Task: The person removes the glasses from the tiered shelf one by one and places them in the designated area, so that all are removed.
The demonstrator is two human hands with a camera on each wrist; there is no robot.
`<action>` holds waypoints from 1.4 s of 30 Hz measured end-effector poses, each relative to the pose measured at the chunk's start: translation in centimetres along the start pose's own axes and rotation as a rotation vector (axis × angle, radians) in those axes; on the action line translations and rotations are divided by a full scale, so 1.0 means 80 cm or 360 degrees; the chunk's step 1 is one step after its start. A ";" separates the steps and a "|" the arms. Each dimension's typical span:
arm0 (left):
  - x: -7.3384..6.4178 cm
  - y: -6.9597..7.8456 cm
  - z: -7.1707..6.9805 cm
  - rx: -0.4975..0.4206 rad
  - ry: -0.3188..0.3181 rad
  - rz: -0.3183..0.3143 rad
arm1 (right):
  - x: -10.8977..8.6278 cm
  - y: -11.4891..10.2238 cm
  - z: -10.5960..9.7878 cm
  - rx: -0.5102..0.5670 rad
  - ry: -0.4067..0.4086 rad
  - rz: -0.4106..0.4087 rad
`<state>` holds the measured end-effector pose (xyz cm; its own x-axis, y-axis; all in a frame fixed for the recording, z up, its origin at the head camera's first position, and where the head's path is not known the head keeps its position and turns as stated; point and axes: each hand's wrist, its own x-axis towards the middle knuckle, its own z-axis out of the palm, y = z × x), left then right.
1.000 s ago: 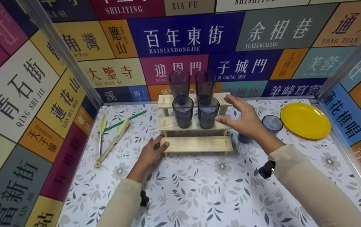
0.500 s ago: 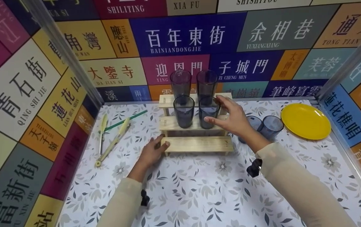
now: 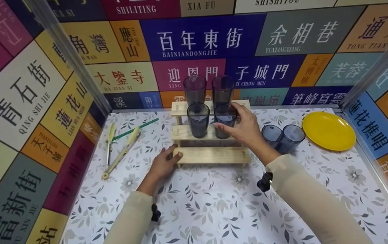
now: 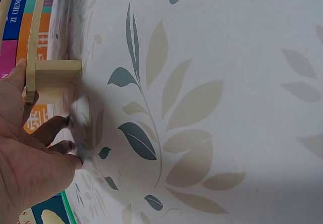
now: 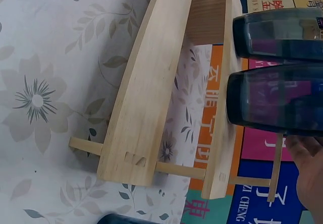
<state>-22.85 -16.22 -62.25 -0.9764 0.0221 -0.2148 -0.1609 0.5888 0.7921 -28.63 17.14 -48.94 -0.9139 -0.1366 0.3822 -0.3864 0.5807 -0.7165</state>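
A three-step wooden stand stands on the table and bears smoked drinking glasses. My right hand grips the right glass on the middle step, thumb in front and fingers at its far right side. In the right wrist view, the hand is partly cut off beside that glass. Left of it stands another glass. Two more glasses, a left one and a right one, are on the top step. My left hand holds the left end of the bottom step.
Two glasses, a nearer-left one and a right one, stand right of the stand, near a yellow plate. Tongs and a green straw lie at the left. Printed panels wall the table.
My right hand has moved left from beside the stand to the right glass on the middle step and closed round it. My left hand has stayed at the bottom step's end.
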 end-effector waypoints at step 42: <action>0.006 -0.006 0.002 -0.0036 -0.0028 -0.0039 | -0.005 -0.004 -0.045 -0.0009 0.0255 -0.0009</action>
<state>-23.24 -16.37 -62.79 -0.9694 0.0222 -0.2443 -0.1883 0.5707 0.7992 -27.71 19.89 -46.77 -0.8800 -0.0105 0.4748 -0.3905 0.5851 -0.7108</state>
